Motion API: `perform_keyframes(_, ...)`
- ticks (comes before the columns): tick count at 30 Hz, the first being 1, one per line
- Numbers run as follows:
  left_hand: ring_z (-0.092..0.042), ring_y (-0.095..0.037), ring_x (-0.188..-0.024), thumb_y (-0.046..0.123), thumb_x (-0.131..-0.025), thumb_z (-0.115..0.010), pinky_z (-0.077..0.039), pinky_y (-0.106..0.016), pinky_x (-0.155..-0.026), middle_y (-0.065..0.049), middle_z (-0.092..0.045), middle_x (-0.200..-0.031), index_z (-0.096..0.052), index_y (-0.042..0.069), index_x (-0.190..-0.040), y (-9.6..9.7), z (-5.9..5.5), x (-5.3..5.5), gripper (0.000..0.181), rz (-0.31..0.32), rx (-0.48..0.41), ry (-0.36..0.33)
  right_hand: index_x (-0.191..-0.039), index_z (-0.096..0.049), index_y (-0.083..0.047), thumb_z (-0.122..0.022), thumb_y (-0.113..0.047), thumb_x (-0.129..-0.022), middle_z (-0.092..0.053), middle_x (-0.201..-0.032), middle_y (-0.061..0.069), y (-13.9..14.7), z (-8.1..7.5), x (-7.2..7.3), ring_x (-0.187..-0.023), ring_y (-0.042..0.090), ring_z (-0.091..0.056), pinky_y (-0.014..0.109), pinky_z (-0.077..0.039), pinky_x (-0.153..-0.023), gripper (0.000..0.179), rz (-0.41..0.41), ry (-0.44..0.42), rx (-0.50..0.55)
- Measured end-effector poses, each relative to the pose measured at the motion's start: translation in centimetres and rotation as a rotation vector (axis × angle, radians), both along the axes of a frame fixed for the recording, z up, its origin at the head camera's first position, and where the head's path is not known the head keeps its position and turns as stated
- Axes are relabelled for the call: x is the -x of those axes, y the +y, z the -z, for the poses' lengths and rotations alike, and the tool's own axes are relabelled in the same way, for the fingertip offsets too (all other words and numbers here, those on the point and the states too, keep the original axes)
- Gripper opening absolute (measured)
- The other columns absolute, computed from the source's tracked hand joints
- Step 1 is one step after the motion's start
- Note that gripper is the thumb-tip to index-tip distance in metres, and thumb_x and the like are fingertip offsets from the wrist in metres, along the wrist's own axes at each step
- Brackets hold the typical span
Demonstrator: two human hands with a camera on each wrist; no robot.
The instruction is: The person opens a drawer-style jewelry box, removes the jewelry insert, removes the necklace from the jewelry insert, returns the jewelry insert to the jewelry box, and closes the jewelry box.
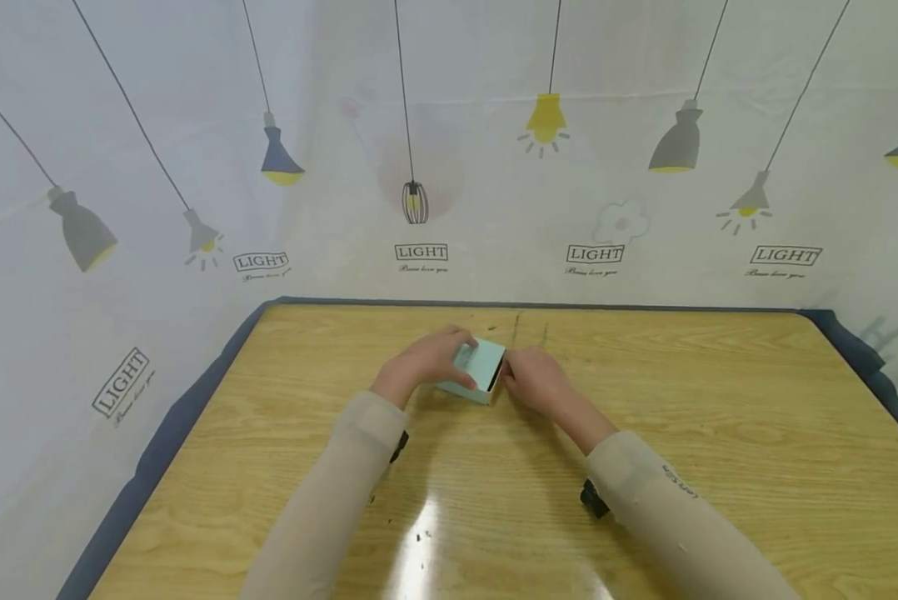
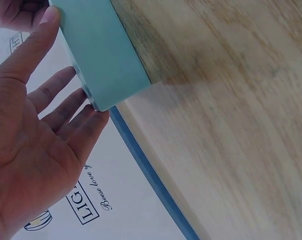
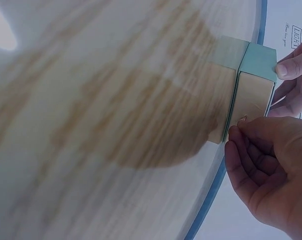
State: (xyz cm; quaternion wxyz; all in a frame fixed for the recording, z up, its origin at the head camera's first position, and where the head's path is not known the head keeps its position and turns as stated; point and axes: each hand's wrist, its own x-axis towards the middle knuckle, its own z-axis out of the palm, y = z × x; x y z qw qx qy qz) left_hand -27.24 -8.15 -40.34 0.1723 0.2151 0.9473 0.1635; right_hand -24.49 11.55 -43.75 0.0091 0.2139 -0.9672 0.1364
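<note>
A small light teal box (image 1: pixel 482 365) lies on the wooden table near its far edge. Its outer sleeve (image 3: pixel 258 61) is teal, and a cream drawer front (image 3: pixel 253 95) fills the end facing the right hand. A dark gap shows along that end in the head view. My left hand (image 1: pixel 428 360) holds the sleeve, thumb on the near side and fingers on the far side. At the cream end, my right hand (image 1: pixel 536 381) pinches a small ribbon-like pull (image 3: pixel 242 120) between thumb and forefinger; the fingertips partly hide it.
The wood-grain table (image 1: pixel 681 400) has a blue border along its edges. Behind it hangs a white cloth (image 1: pixel 494 200) printed with lamps and the word LIGHT. A few dark specks (image 1: pixel 419 537) lie on the near part of the table.
</note>
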Motion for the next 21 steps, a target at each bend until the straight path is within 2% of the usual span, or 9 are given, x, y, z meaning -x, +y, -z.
perform_keyframes(12,-0.043,-0.026,-0.143,0.04,-0.082,-0.081,-0.038,-0.043,-0.119,-0.007,-0.04,-0.157,-0.049,0.016,-0.144,0.05,-0.07,0.09,0.073,0.004,0.008,0.004,-0.081,-0.065,-0.006,-0.066,-0.012,-0.095,-0.066,-0.074,0.006,0.01,0.11,0.02,-0.063,0.015,-0.055,0.029,-0.049,-0.057,0.016,-0.006,0.018,-0.005)
perform_keyframes(21,-0.042,-0.025,-0.143,0.04,-0.083,-0.081,-0.038,-0.042,-0.119,-0.006,-0.04,-0.157,-0.049,0.016,-0.144,0.09,-0.11,0.05,0.073,0.002,0.022,0.003,-0.081,-0.065,-0.006,-0.066,-0.013,-0.095,-0.067,-0.074,0.006,-0.01,0.15,0.17,-0.064,0.015,-0.056,0.029,-0.049,-0.058,0.016,0.001,0.001,-0.017)
